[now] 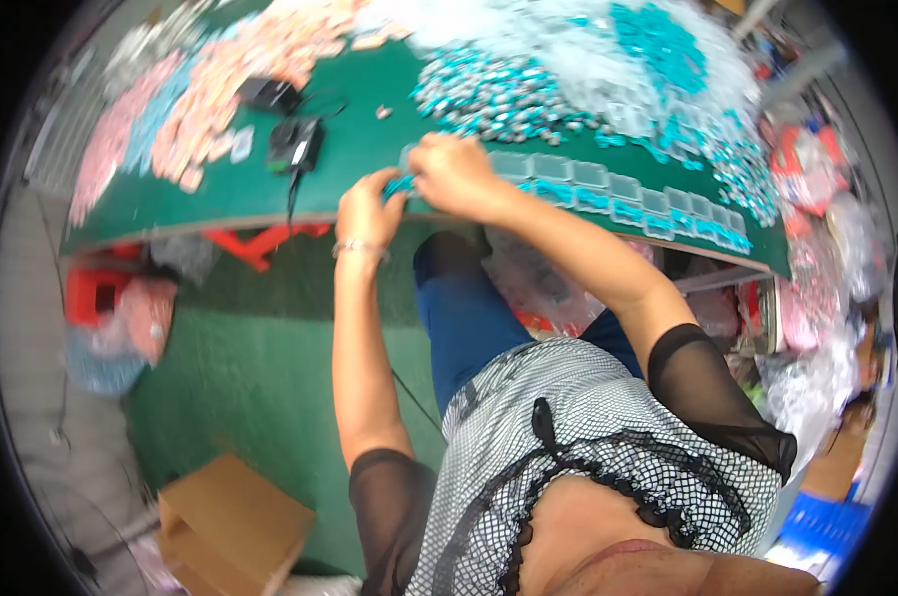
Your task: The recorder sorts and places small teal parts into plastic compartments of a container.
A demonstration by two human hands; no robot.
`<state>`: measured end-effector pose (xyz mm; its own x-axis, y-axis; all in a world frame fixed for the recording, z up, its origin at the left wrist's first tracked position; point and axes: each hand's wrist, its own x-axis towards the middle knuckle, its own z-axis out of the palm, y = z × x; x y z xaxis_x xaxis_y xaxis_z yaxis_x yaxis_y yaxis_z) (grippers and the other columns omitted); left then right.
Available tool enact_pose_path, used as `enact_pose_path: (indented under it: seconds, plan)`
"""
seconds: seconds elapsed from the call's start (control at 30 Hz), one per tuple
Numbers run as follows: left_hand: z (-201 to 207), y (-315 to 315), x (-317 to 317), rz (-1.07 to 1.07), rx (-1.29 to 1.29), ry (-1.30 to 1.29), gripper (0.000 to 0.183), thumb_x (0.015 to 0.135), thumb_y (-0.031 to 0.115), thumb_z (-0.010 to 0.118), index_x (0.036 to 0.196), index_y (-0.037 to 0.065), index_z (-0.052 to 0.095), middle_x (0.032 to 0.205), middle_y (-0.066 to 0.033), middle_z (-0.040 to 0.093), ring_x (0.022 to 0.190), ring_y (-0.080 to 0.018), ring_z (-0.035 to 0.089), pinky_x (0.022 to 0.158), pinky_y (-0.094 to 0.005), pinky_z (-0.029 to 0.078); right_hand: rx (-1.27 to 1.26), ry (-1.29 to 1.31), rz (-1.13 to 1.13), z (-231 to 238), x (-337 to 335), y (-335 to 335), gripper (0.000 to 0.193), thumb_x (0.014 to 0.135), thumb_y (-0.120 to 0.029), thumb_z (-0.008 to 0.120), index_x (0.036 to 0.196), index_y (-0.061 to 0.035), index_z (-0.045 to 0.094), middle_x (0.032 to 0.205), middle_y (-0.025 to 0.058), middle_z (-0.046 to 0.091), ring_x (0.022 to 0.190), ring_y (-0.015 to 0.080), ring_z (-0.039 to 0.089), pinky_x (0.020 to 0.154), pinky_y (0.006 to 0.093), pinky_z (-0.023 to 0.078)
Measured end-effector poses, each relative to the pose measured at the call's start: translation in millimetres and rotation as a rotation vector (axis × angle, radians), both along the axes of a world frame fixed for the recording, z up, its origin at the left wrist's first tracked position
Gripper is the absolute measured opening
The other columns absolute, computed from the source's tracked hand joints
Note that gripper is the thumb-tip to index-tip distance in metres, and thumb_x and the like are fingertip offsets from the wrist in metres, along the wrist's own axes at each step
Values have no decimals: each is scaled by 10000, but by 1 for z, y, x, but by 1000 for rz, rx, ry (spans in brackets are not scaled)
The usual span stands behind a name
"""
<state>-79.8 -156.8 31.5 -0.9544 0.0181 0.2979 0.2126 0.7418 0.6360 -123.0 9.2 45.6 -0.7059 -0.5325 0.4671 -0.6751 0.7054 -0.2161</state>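
At the table's front edge my left hand (367, 211) is closed, its thumb and fingers pinching a small teal piece (399, 186). Close beside it, my right hand (455, 177) has its fingers curled down at the left end of a row of clear plastic boxes; what they grip is hidden. That row of boxes (622, 189) runs to the right along the edge, lids tipped back, with teal pieces (593, 202) in the front halves. Behind my right hand lies a pile of shiny teal-and-silver pieces (488, 94).
Clear plastic parts (568, 45) heap at the back, with a teal pile (657, 45) on them. Peach pieces (240, 79) spread over the green table (359, 89) at left, near a black device (295, 144) with a cable. A cardboard box (230, 517) stands on the floor.
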Motion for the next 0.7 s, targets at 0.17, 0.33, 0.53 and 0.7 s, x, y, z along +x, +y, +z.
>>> enact_pose_path:
  seconds: [0.17,0.33,0.53,0.7]
  plan:
    - [8,1,1,-17,61,-102,323,738,126,713,1049,50,669,916,-194,671,820,-318,657,752,-378,506,-44,52,-38,-5,-2,-4,107,680,-163,668,764,-100,644,777,97,594,729,304,621,597,458,464]
    - [16,-2,1,17,68,-2,316,756,122,719,1059,48,669,772,-106,624,691,-186,579,662,-326,480,-98,-31,-61,10,12,11,190,748,-238,693,892,-126,640,880,58,596,910,263,590,764,432,419]
    - [56,71,-19,-107,555,-161,226,825,68,680,1046,19,667,755,52,549,600,-27,421,505,-197,327,-352,-118,101,32,32,92,150,783,-197,648,899,-102,644,900,72,630,899,250,616,767,405,451]
    - [55,176,-60,-447,279,-56,269,821,168,653,1056,37,669,921,-100,696,820,-181,638,754,-300,487,-562,-143,-59,42,61,194,113,785,-143,617,823,-45,658,805,118,644,740,281,635,648,373,499]
